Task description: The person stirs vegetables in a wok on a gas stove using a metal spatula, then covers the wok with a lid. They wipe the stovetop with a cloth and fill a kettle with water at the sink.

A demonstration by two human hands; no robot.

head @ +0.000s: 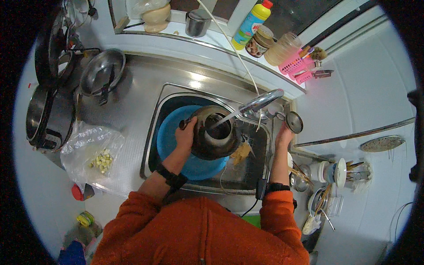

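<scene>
A metal kettle (pixel 202 145) with its round mouth uncovered is tilted over a blue plastic basin (pixel 169 149) in the sink. My left hand (pixel 185 136) grips it by the dark handle (pixel 183 124) at its left side. From the chrome faucet (pixel 261 100), a stream of water (pixel 225 119) runs into the kettle's mouth. My right hand (pixel 285 135) is at the sink's right edge, beside the faucet's base, with a small round metal lid (pixel 294 122) in its fingers. Whether this hand also touches the faucet lever, I cannot tell.
Cut pale pieces (pixel 102 161) lie on a plastic bag (pixel 78 145) left of the sink (pixel 144 169). A metal bowl (pixel 102 73) and a cooker pot (pixel 49 116) stand farther left. Bottles and jars (pixel 260 41) line the windowsill. Bowls and utensils (pixel 300 177) crowd the right side.
</scene>
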